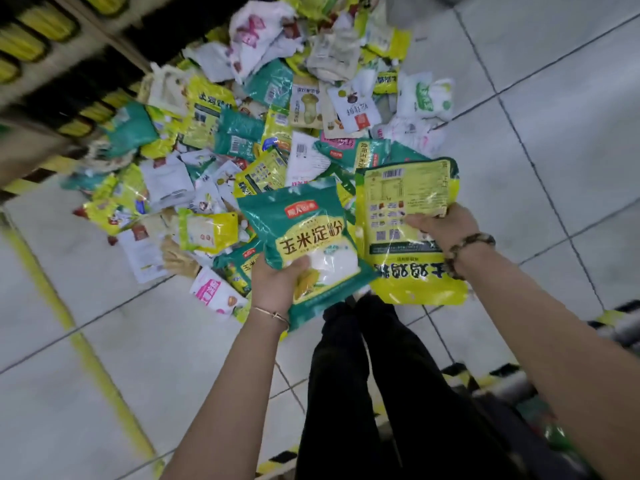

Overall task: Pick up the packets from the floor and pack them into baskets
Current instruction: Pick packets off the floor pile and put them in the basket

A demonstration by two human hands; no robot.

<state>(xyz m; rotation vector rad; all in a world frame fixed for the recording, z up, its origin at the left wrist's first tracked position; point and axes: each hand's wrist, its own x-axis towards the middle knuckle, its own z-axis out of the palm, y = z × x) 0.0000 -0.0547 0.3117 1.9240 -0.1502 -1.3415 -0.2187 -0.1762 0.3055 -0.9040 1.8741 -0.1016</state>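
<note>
Green packet [308,244] gripped in left hand [277,285], yellow packet [408,230] in right hand [446,226], arms outstretched

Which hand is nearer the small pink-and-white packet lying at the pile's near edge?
Left. The left hand, gripping a teal packet, is just right of the pink-and-white packet; the right hand, holding a yellow packet, is farther right.
</note>
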